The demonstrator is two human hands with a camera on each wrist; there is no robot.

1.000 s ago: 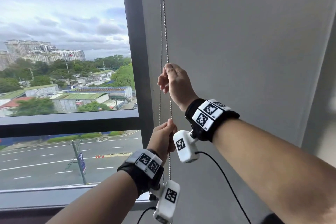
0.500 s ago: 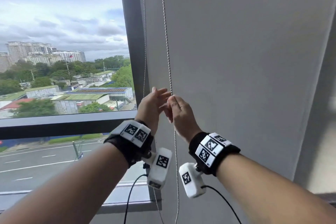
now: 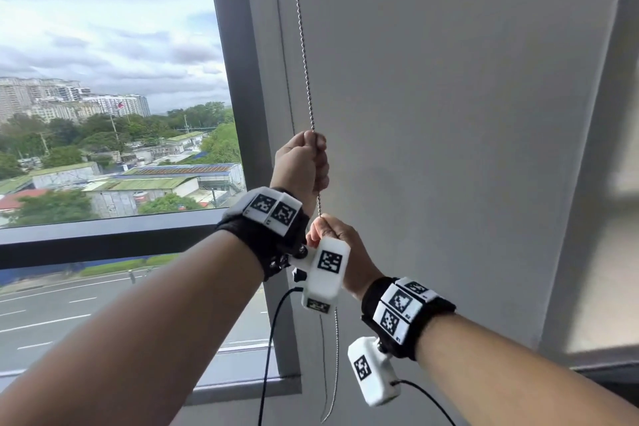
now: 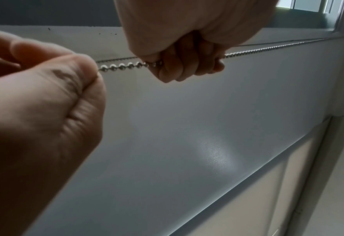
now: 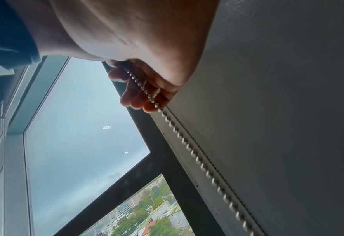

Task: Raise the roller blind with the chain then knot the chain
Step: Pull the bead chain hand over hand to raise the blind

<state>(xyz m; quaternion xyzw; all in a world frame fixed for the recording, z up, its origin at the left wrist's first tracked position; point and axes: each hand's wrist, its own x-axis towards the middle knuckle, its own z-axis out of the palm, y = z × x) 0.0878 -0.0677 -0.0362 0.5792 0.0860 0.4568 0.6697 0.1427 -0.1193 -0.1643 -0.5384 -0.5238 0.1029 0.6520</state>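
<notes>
A metal bead chain (image 3: 304,55) hangs in front of the left edge of the grey roller blind (image 3: 449,114). My left hand (image 3: 304,162) is the upper one and grips the chain in a fist. Just below it, my right hand (image 3: 345,239) pinches the same chain between thumb and finger; the left wrist camera partly hides it. The left wrist view shows the left hand (image 4: 187,47) closed round the chain (image 4: 120,66) and the right hand (image 4: 46,103) pinching it. The right hand (image 5: 143,76) holds the chain (image 5: 187,143) in its own view. The slack loop hangs below both hands.
A dark window post (image 3: 235,79) stands just left of the chain, with a horizontal bar (image 3: 103,235) and a sill (image 3: 235,387) below. Black camera cables (image 3: 273,339) dangle under the wrists. A pale frame (image 3: 605,183) borders the blind on the right.
The right hand has come down the chain from the top position to the lower one. The left hand has gone up past it and gripped the chain higher.
</notes>
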